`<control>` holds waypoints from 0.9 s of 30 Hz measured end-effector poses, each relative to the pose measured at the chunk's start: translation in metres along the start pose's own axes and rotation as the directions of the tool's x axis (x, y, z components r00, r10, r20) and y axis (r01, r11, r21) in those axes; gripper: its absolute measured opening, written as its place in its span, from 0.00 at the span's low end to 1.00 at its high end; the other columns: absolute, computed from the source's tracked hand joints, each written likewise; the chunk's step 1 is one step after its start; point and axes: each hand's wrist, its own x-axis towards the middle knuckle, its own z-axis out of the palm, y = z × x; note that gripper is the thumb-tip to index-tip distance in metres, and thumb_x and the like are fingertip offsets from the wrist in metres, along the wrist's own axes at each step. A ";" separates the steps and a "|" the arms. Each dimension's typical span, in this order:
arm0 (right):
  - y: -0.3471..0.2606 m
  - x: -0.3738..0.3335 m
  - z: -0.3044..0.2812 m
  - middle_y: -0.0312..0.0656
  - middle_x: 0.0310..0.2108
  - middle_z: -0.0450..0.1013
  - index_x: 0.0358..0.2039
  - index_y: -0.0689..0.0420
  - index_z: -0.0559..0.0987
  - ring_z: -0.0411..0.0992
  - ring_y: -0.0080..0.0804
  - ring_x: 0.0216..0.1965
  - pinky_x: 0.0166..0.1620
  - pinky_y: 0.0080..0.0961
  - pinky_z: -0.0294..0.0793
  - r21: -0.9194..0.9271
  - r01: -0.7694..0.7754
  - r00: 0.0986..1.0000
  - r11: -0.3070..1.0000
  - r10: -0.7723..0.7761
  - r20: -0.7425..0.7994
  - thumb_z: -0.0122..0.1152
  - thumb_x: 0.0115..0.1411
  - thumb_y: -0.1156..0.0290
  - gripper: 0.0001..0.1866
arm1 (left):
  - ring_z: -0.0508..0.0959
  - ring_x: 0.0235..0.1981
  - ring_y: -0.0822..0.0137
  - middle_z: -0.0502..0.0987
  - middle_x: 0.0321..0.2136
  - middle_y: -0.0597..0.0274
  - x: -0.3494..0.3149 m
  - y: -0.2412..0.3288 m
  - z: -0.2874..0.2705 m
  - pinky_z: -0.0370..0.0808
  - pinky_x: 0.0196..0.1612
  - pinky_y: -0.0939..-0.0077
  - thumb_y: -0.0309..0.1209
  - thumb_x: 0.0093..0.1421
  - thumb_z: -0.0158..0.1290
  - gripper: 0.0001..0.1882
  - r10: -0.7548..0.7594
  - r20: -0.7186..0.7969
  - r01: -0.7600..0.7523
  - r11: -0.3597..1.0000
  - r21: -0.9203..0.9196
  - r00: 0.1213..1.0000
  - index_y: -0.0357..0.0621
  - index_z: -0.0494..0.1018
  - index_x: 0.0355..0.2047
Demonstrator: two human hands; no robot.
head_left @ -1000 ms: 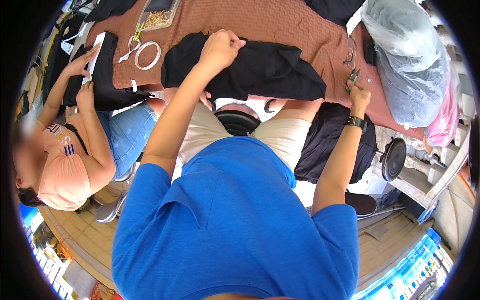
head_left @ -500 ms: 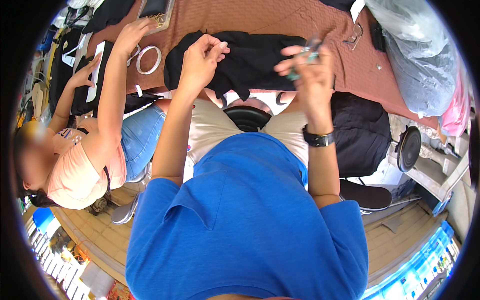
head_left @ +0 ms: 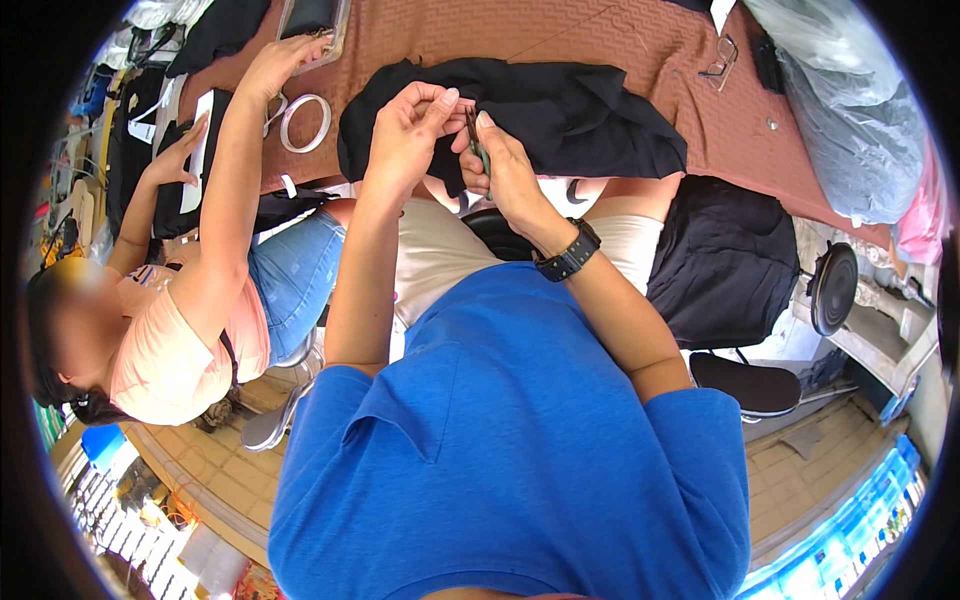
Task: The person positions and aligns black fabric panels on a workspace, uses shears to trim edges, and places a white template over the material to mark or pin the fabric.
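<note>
A pair of small thread snips (head_left: 480,150) with green handles is gripped in my right hand (head_left: 512,180), its dark blades angled up toward my left fingertips. My left hand (head_left: 402,140) is closed in a pinch close beside the blades; whatever lies between its thumb and finger is too small to make out. Beneath and beyond both hands, a crumpled black cloth (head_left: 580,115) is spread along the table's near edge.
A brown cloth covers the table (head_left: 480,30). On it lie a white ring-shaped roll (head_left: 326,125) and eyeglasses (head_left: 719,66). Plastic bags (head_left: 840,130) fill the right side. At left, a co-worker's hand (head_left: 290,58) reaches into a clear tray (head_left: 343,35).
My right hand has swung left with the snips, from the cloth's right side to my left fingertips. My left hand stays pinched in nearly the same place.
</note>
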 end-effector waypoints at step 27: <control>0.000 0.013 0.002 0.26 0.18 0.57 0.30 0.55 0.68 0.52 0.14 0.16 0.19 0.16 0.52 0.153 -0.019 1.000 0.988 0.021 -0.015 0.40 0.74 0.49 0.23 | 0.77 0.36 0.75 0.80 0.34 0.62 -0.003 0.002 0.002 0.74 0.48 0.78 0.28 0.68 0.52 0.07 0.079 0.054 -0.083 0.992 0.090 0.995 0.37 0.74 0.36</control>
